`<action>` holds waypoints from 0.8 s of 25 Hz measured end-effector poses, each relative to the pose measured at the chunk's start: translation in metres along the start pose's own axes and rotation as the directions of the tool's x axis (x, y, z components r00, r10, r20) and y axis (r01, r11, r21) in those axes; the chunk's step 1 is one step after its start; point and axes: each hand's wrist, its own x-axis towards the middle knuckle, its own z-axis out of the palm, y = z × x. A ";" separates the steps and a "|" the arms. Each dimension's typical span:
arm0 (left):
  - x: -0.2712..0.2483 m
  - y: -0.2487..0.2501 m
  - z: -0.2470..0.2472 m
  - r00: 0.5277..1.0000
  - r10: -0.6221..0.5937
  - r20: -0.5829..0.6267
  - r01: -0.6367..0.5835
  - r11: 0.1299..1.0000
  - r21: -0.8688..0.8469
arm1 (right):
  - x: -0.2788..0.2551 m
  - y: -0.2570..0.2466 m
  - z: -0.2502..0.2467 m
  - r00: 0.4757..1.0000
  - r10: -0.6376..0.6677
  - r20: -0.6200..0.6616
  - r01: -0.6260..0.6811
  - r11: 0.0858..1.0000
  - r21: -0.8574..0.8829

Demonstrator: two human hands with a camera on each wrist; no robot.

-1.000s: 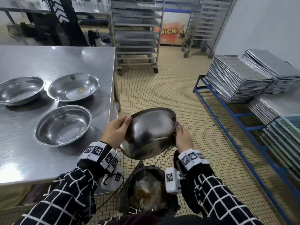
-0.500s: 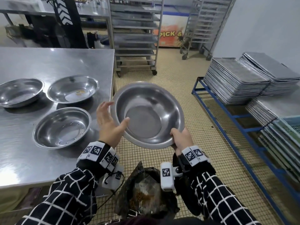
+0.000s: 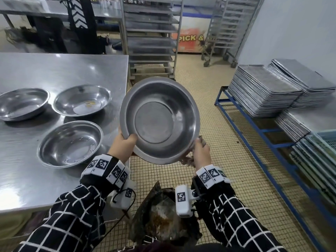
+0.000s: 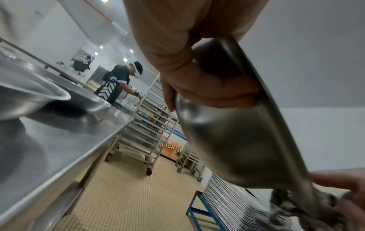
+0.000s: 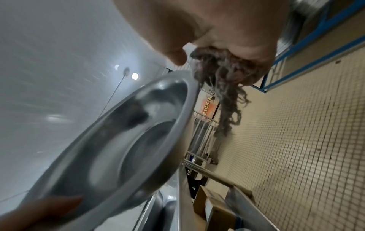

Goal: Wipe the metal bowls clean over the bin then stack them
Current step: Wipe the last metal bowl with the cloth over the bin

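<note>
Steel shines in the metal bowl (image 3: 160, 120) you hold up, tilted so its open side faces you, above the bin (image 3: 163, 215) by your legs. From the head view, your left hand (image 3: 123, 146) grips the bowl's lower left rim, thumb curled over the edge. The left wrist view shows what the head view hides: your fingers (image 4: 207, 87) curl under the bowl's outer side. Your right hand (image 3: 200, 151) is at the lower right rim. Only the right wrist view shows the stringy grey cloth (image 5: 223, 75) bunched in that hand, pinched against the rim with strands hanging down.

Half a second ago your left hand was open beside the bowl; now it grips the rim. The bowl has risen a bit and faces you more squarely.

Three more metal bowls sit on the tabletop (image 3: 54, 70) to your left: the near bowl (image 3: 70, 144), the far-left bowl (image 3: 22, 103), and the bowl with yellow bits (image 3: 82, 100) in it. Stacked baking trays (image 3: 263, 91) rest on a blue rack (image 3: 254, 128) to your right. A tray trolley (image 3: 151, 37) stands ahead. In the left wrist view another person (image 4: 118, 82) works at a far counter.
</note>
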 end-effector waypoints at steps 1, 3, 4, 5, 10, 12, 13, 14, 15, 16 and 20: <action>0.000 0.002 -0.003 0.999 0.031 -0.007 -0.031 0.997 0.066 | -0.001 -0.001 0.000 0.998 -0.036 -0.043 0.035 0.999 -0.020; -0.002 0.008 -0.009 0.993 0.114 -0.013 -0.108 0.967 0.232 | -0.002 -0.007 -0.004 0.988 -0.119 -0.098 0.115 0.992 -0.042; -0.003 0.010 -0.011 0.989 0.147 -0.019 -0.134 0.942 0.308 | 0.000 -0.012 -0.005 0.983 -0.161 -0.085 0.159 0.987 -0.032; -0.004 0.012 -0.013 0.987 0.158 -0.014 -0.143 0.922 0.360 | 0.000 -0.018 -0.006 0.976 -0.213 -0.041 0.210 0.976 -0.064; -0.015 0.022 -0.013 0.970 0.221 0.105 -0.244 0.879 0.409 | 0.009 -0.051 0.011 0.904 -0.394 0.167 0.416 0.901 -0.125; -0.018 0.025 -0.011 0.959 0.226 0.171 -0.279 0.861 0.426 | 0.012 -0.063 0.026 0.904 -0.394 0.164 0.395 0.918 0.031; -0.020 0.027 -0.009 0.954 0.228 0.196 -0.291 0.861 0.417 | 0.012 -0.065 0.033 0.907 -0.368 0.203 0.344 0.928 0.141; -0.021 0.029 -0.007 0.947 0.239 0.213 -0.308 0.863 0.401 | 0.006 -0.070 0.040 0.899 -0.376 0.225 0.318 0.913 0.253; -0.022 0.032 -0.006 0.940 0.257 0.225 -0.327 0.866 0.379 | 0.000 -0.072 0.046 0.902 -0.325 0.284 0.200 0.898 0.392; -0.021 0.033 -0.006 0.933 0.280 0.228 -0.347 0.869 0.353 | -0.006 -0.074 0.050 0.877 -0.311 0.365 0.112 0.873 0.475; -0.010 0.031 -0.009 0.929 0.315 0.197 -0.359 0.897 0.257 | -0.015 -0.066 0.072 0.759 -0.237 0.606 0.078 0.958 0.277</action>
